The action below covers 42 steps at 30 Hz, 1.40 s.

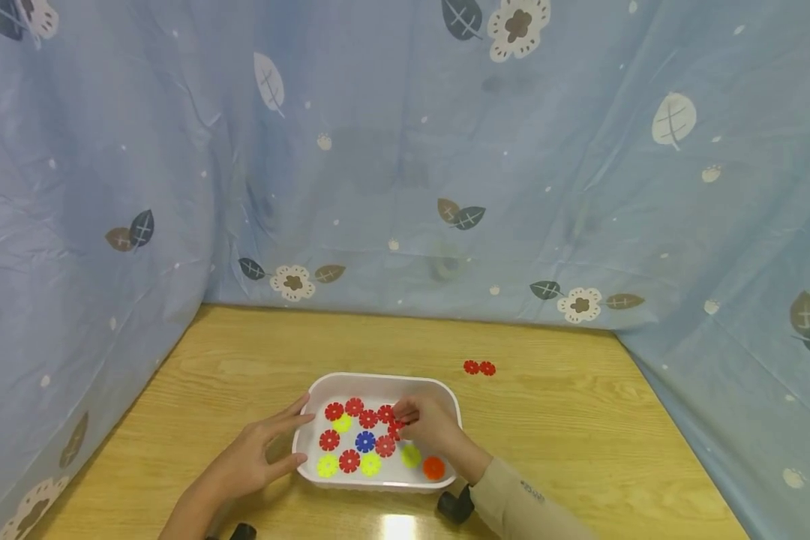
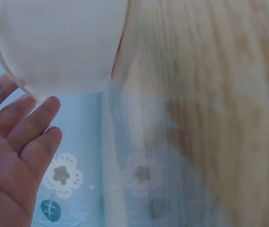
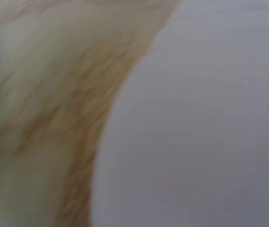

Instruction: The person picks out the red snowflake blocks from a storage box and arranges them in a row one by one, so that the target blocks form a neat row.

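A white plastic tray (image 1: 378, 484) holds several notched plastic discs in red, yellow, blue and orange. My left hand (image 1: 253, 454) is at the tray's left end, fingers spread and fairly straight, fingertips at the rim. In the left wrist view, the fingers (image 2: 35, 123) lie along the tray's white wall (image 2: 63, 47). My right hand (image 1: 428, 427) reaches over the right side into the tray, its fingertips bent together at a red disc (image 1: 394, 430). The fingers partly hide that disc. Only the blurred white tray (image 3: 195, 127) fills much of the right wrist view.
Two red discs (image 1: 479, 367) lie side by side on the wooden table (image 1: 547, 420), beyond the tray to the right. A blue patterned curtain (image 1: 391, 165) encloses the back and sides. Inside the tray, an orange disc (image 1: 434, 469) sits near the right front corner.
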Available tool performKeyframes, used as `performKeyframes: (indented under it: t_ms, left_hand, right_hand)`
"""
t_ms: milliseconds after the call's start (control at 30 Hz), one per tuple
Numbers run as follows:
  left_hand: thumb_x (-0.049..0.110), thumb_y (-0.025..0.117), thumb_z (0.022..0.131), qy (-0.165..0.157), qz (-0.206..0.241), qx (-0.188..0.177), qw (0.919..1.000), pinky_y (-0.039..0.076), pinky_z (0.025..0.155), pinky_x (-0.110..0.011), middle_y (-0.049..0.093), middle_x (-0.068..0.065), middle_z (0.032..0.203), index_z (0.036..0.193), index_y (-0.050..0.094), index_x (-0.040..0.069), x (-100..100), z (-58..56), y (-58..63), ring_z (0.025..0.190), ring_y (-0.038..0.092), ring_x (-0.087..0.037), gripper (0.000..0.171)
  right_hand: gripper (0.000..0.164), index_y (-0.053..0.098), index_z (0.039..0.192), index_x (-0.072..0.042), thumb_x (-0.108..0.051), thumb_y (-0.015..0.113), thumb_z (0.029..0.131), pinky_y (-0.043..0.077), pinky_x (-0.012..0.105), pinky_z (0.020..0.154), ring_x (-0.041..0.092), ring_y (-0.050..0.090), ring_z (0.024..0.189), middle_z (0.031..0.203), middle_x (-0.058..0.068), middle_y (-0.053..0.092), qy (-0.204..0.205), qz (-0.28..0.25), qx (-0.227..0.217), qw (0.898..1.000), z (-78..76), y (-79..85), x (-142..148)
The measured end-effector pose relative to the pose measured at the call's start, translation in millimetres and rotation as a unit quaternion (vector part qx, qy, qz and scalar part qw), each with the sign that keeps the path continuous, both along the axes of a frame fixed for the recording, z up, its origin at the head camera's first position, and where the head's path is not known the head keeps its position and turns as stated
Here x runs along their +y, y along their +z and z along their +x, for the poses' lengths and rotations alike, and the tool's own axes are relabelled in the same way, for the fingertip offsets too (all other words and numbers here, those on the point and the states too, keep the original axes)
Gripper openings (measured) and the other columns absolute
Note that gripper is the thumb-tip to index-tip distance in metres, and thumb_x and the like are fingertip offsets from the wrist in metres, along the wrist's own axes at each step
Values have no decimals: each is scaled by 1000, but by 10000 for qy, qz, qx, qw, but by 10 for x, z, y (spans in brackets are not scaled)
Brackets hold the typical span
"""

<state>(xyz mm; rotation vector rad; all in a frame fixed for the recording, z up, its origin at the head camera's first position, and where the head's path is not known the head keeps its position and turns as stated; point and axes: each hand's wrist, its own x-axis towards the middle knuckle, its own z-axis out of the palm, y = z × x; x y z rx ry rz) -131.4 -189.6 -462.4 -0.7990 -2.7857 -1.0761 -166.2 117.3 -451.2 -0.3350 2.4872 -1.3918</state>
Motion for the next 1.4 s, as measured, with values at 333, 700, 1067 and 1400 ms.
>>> performKeyframes:
  t_ms: [333, 700, 1067, 1400]
  left_hand:
    - [33, 70, 84, -80, 41, 46, 9999, 43, 100, -53, 38, -7, 150, 129, 60, 15, -6, 0, 17, 130, 44, -32, 49]
    - [31, 72, 83, -77, 92, 123, 9999, 46, 99, -49, 40, -7, 149, 128, 61, 14, -16, -8, 5, 129, 46, -29, 49]
    - [33, 72, 83, -87, 70, 0, 9999, 45, 100, -49, 38, -4, 150, 128, 60, 15, -9, -12, -8, 130, 45, -27, 50]
    - [34, 72, 82, -57, 56, 68, 9999, 45, 100, -48, 39, -3, 149, 128, 61, 16, -13, -19, -16, 131, 45, -26, 50]
  right_hand:
    - [30, 63, 97, 0, 9, 73, 70, 55, 33, 81, 20, 60, 87, 92, 8, 65, 8, 933, 347, 9950, -6, -5, -58]
    - [28, 64, 101, -4, 1, 75, 75, 52, 26, 79, 13, 50, 85, 94, 1, 57, 352, 2287, 1224, 9651, 27, -37, -155]
    - [24, 62, 91, -10, 1, 75, 75, 49, 20, 69, 12, 44, 80, 89, -1, 47, 216, 2148, 1000, 9713, 46, -36, -149]
    - [26, 63, 94, -11, 2, 74, 74, 51, 23, 71, 11, 48, 78, 87, -3, 56, 189, 2086, 989, 9728, 46, -13, -152]
